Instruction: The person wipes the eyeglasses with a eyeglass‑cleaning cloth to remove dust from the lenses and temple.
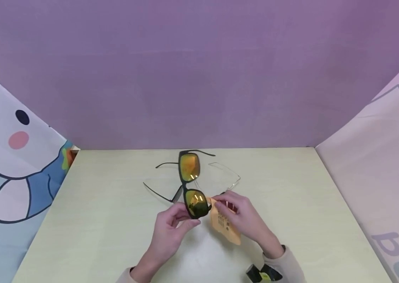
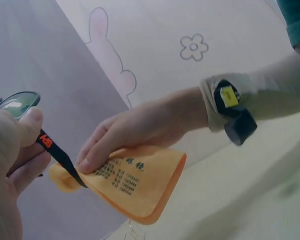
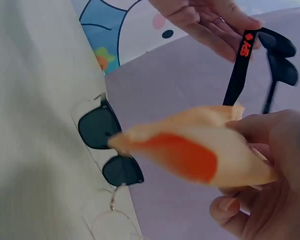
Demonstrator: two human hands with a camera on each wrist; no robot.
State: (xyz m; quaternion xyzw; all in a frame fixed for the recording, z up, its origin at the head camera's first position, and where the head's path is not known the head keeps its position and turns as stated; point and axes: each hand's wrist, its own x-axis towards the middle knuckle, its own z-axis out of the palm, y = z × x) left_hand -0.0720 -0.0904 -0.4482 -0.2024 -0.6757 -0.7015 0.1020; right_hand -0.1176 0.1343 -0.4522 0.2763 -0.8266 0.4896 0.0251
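Note:
Black-framed sunglasses (image 1: pixel 189 167) with orange mirrored lenses are held up over the table by my left hand (image 1: pixel 167 234), thumb and fingers pinching them at the near lens end. An orange cleaning cloth (image 1: pixel 228 228) with dark printed text hangs from my right hand (image 1: pixel 245 218). In the left wrist view, the right thumb and fingers pinch this cloth (image 2: pixel 135 185) around the sunglasses' black temple (image 2: pixel 54 151), which bears red lettering. The temple's tip is hidden inside the folds. From the right wrist, the cloth (image 3: pixel 190 150) shows an orange-red patch.
Dark-lensed sunglasses (image 3: pixel 97 127) lie on the pale table (image 1: pixel 107 220), partly behind the held pair in the head view. Thin wire-framed glasses (image 1: pixel 236 181) lie to their right. A purple backdrop (image 1: pixel 199 78) rises at the far edge, with printed cloth panels on both sides.

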